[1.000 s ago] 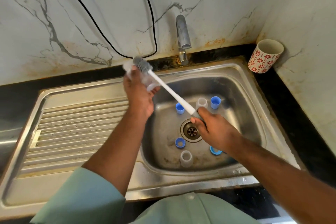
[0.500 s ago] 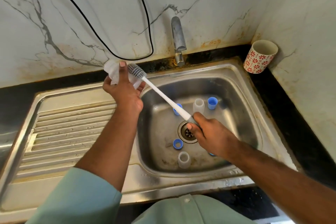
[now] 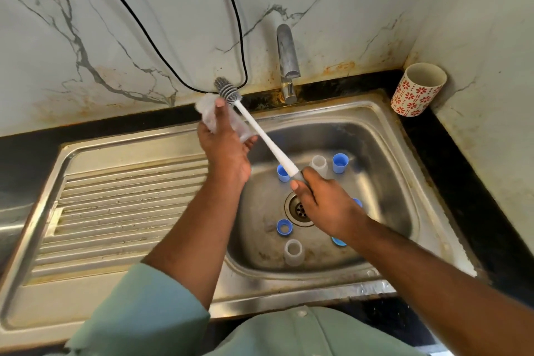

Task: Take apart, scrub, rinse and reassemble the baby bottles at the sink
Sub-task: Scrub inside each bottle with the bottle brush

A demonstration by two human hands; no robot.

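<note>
Bottle (image 3: 212, 115) clear plastic, left hand (image 3: 225, 147) | brush (image 3: 228, 89) grey-bristled, right hand (image 3: 326, 205)

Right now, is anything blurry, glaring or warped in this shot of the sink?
Head view: the clear bottle in the left hand is smeared by motion; the brush stays fairly sharp. Soft glare streaks lie across the sink basin. The wide lens bows the sink's edges and the wall lines.
</note>
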